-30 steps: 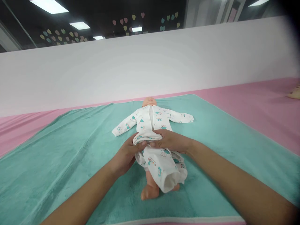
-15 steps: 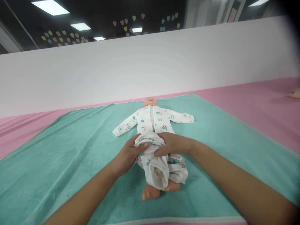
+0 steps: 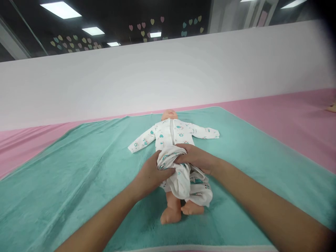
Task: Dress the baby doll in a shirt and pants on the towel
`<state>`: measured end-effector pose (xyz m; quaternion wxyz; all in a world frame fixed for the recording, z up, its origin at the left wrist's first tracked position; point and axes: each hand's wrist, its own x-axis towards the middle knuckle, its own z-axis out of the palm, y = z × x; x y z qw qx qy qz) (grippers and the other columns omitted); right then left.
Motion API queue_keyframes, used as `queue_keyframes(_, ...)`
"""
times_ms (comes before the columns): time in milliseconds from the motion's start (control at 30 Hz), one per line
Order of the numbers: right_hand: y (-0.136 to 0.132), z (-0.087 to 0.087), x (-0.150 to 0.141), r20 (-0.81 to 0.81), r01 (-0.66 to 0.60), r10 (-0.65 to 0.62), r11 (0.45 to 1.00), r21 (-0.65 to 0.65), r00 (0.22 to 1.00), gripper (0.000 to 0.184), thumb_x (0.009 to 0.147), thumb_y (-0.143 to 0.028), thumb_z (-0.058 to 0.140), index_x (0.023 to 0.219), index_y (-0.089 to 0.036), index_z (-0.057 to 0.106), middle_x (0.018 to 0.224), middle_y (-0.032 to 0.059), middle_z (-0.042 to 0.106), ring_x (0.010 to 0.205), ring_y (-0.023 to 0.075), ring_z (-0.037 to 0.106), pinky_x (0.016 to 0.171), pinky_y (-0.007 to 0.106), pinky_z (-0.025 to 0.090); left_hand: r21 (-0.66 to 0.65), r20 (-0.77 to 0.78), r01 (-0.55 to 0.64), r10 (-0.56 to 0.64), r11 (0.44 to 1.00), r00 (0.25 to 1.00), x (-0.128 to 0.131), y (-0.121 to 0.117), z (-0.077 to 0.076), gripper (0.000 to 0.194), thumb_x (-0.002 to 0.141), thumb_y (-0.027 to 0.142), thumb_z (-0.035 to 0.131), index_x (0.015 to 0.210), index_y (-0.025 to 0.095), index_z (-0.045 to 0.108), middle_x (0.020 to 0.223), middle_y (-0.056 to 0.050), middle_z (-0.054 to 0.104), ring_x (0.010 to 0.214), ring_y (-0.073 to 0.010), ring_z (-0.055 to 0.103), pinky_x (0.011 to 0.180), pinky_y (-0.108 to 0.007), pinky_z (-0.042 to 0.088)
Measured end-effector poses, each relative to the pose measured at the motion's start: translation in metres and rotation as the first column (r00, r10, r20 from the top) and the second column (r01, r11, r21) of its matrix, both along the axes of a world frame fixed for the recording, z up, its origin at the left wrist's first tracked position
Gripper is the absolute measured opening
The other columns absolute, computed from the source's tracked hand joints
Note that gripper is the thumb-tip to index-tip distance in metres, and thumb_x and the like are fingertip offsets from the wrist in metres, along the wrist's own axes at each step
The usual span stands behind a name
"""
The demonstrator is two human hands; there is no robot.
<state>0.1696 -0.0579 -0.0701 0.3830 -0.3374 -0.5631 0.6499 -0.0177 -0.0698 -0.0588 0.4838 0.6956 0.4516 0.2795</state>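
A baby doll (image 3: 172,211) lies on its back, head away from me, its bare feet toward me. It wears a white printed baby top (image 3: 160,135) with spread sleeves and a front opening. Over its legs is a bunched pair of white baby pants (image 3: 181,180) with the same print. My left hand (image 3: 154,171) grips the gathered cloth from the left, thumb on top. My right hand (image 3: 195,157) pinches the same bunch from the right. Fabric still surrounds the doll's leg on the right; the other shin is bare. Fingers under the cloth are hidden.
A teal blanket (image 3: 78,196) with a pale edge spreads under the doll, on a pink sheet (image 3: 288,112). Behind it stands a white wall (image 3: 157,77), with dark glass and heart stickers above. A small beige object (image 3: 332,107) sits at the far right edge.
The bunched pants have been drawn up and gathered tighter between both hands, baring more of the doll's left-side shin. My left hand has shifted slightly right.
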Motion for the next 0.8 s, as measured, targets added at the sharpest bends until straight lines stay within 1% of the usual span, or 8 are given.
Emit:
queue_keyframes(133,0.0,0.0,0.002,0.05,-0.038,0.037,0.999,0.026,0.998,0.037,0.068,-0.024,0.072,0.103,-0.02,0.062,0.095,0.0023,0.066,0.091,0.02,0.06,0.078,0.031,0.046,-0.019,0.003,-0.002,0.002,1.0,1.0,-0.002,0.002,0.001,0.036,0.073,0.027,0.065,0.108,0.021,0.059,0.1,-0.003,0.067,0.09,-0.0248,0.061,0.071,-0.032,0.046)
queue_keyframes(300,-0.001,0.005,0.005,0.216,-0.074,0.057,0.995,0.07,0.975,0.039,0.073,-0.036,0.07,0.109,-0.022,0.06,0.098,0.0026,0.065,0.095,0.0228,0.059,0.08,0.034,0.046,-0.085,0.085,0.007,0.0,0.996,0.996,-0.004,0.006,0.0,0.029,0.073,0.029,0.065,0.099,0.016,0.062,0.088,-0.003,0.068,0.078,-0.0206,0.061,0.065,-0.028,0.046)
queue_keyframes(433,-0.005,0.013,0.003,0.315,-0.188,0.14,0.974,0.127,0.939,0.049,0.067,-0.034,0.075,0.111,-0.023,0.058,0.101,0.0014,0.065,0.095,0.0223,0.059,0.079,0.033,0.046,-0.077,0.167,-0.001,0.014,0.997,0.986,-0.005,0.009,-0.005,0.025,0.075,0.026,0.064,0.097,0.016,0.06,0.084,-0.002,0.065,0.074,-0.016,0.057,0.064,-0.025,0.044)
queue_keyframes(500,-0.007,0.015,0.0,0.366,-0.236,0.169,0.961,0.144,0.915,0.051,0.064,-0.033,0.076,0.111,-0.023,0.058,0.101,0.0011,0.065,0.094,0.0218,0.06,0.077,0.031,0.047,-0.067,0.198,-0.004,0.018,0.998,0.98,-0.006,0.011,-0.007,0.021,0.075,0.025,0.063,0.094,0.015,0.059,0.081,0.0,0.062,0.073,-0.0145,0.054,0.063,-0.024,0.042)
queue_keyframes(567,-0.008,0.016,-0.003,0.413,-0.237,0.153,0.958,0.159,0.898,0.047,0.065,-0.033,0.075,0.107,-0.022,0.058,0.099,0.0011,0.065,0.092,0.0213,0.06,0.075,0.03,0.047,-0.066,0.218,0.0,0.014,0.998,0.976,-0.007,0.011,-0.009,0.019,0.075,0.024,0.063,0.09,0.015,0.057,0.077,0.001,0.059,0.071,-0.0129,0.052,0.062,-0.023,0.04)
queue_keyframes(633,-0.009,0.014,-0.004,0.451,-0.197,0.097,0.964,0.18,0.887,0.04,0.066,-0.031,0.072,0.102,-0.021,0.059,0.096,0.001,0.065,0.088,0.0204,0.06,0.072,0.029,0.046,-0.076,0.242,-0.002,0.02,0.997,0.97,-0.006,0.011,-0.01,0.017,0.075,0.023,0.063,0.088,0.014,0.056,0.074,0.002,0.056,0.068,-0.0112,0.049,0.062,-0.022,0.039)
queue_keyframes(733,-0.009,0.011,-0.004,0.489,-0.137,0.021,0.97,0.202,0.872,0.024,0.069,-0.022,0.063,0.092,-0.019,0.06,0.087,-0.0002,0.065,0.079,0.0179,0.059,0.064,0.025,0.044,-0.092,0.295,-0.017,0.044,0.996,0.954,-0.006,0.008,-0.009,0.017,0.073,0.02,0.065,0.085,0.014,0.054,0.072,0.003,0.054,0.067,-0.0103,0.047,0.063,-0.022,0.038)
queue_keyframes(800,-0.01,0.011,-0.005,0.496,-0.112,-0.01,0.97,0.217,0.868,0.02,0.068,-0.016,0.056,0.087,-0.017,0.061,0.08,-0.001,0.064,0.073,0.0163,0.057,0.059,0.024,0.042,-0.094,0.343,0.004,0.029,0.996,0.939,-0.005,0.004,-0.007,0.02,0.072,0.02,0.067,0.087,0.014,0.055,0.075,0.002,0.056,0.071,-0.0113,0.05,0.066,-0.023,0.039)
